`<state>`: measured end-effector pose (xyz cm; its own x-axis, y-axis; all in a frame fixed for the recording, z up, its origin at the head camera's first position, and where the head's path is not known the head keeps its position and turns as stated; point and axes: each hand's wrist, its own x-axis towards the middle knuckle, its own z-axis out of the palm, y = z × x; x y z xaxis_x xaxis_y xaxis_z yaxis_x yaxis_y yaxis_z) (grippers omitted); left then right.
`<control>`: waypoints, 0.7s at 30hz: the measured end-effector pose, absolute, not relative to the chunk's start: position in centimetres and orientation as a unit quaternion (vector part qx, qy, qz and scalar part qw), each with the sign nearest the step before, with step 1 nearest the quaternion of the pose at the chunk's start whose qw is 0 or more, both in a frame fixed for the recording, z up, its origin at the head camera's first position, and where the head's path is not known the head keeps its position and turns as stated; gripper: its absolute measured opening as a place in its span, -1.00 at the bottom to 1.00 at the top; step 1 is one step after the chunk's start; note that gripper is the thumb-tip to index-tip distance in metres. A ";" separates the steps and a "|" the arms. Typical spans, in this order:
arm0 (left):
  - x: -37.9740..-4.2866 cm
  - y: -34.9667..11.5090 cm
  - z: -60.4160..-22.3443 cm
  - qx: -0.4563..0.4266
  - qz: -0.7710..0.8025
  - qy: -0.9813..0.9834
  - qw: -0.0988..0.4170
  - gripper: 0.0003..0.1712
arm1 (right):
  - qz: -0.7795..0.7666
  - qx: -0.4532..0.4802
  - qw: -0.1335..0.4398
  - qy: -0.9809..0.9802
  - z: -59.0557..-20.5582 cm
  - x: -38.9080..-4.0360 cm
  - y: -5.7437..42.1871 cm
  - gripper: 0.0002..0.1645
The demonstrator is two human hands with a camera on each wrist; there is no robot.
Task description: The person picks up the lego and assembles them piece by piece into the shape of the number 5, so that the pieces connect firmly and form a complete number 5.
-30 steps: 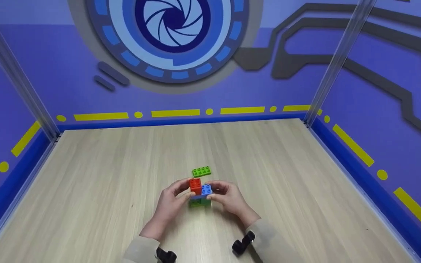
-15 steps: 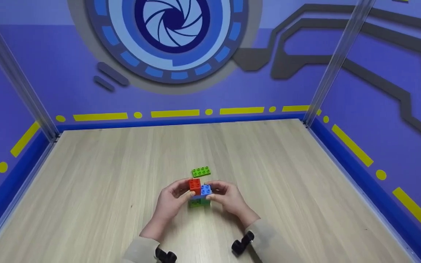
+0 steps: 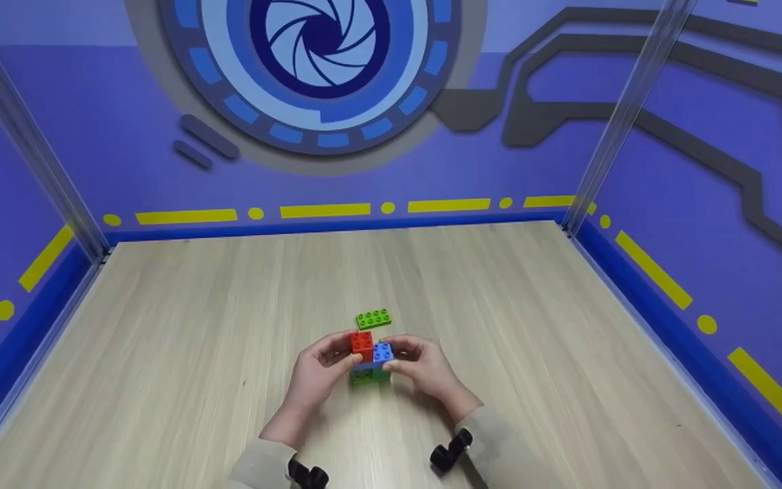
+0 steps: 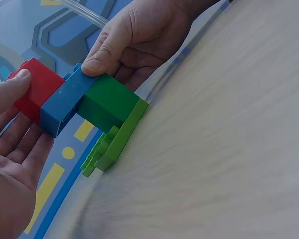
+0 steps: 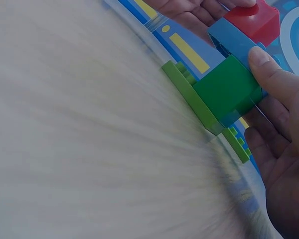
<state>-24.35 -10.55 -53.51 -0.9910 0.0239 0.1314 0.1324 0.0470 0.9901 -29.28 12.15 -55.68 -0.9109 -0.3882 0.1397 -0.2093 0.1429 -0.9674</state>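
Observation:
A small stack of toy building bricks stands on the table between both hands. At its base lies a light green plate point(image 4: 127, 132) with studs showing at one end. A dark green brick point(image 4: 109, 100) sits on the plate's other end. Across that brick lies a blue brick point(image 3: 382, 352), its left part overhanging the plate. On the blue brick's left half sits a red brick point(image 3: 362, 345). My left hand point(image 3: 321, 370) pinches the red brick between thumb and fingers. My right hand point(image 3: 426, 370) grips the blue brick's right end, its thumb at the near side.
A loose light green plate point(image 3: 373, 318) lies studs up just behind the stack. The wooden table point(image 3: 228, 292) is bounded by blue-purple walls point(image 3: 337, 183) at the back and both sides.

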 end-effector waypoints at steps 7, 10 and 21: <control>-24.3 -10.6 -53.3 -0.054 -0.687 -0.724 0.036 -0.48 | -0.628 -0.209 0.066 0.747 -55.7 -29.3 12.1 -0.48; -24.3 -10.6 -53.3 -0.054 -0.687 -0.724 0.035 -0.48 | -0.633 -0.202 0.075 0.744 -55.8 -29.4 12.1 -0.47; -24.2 -10.6 -53.1 -0.058 -0.683 -0.728 0.029 -0.47 | -0.641 -0.196 0.102 0.736 -55.7 -29.5 12.4 -0.39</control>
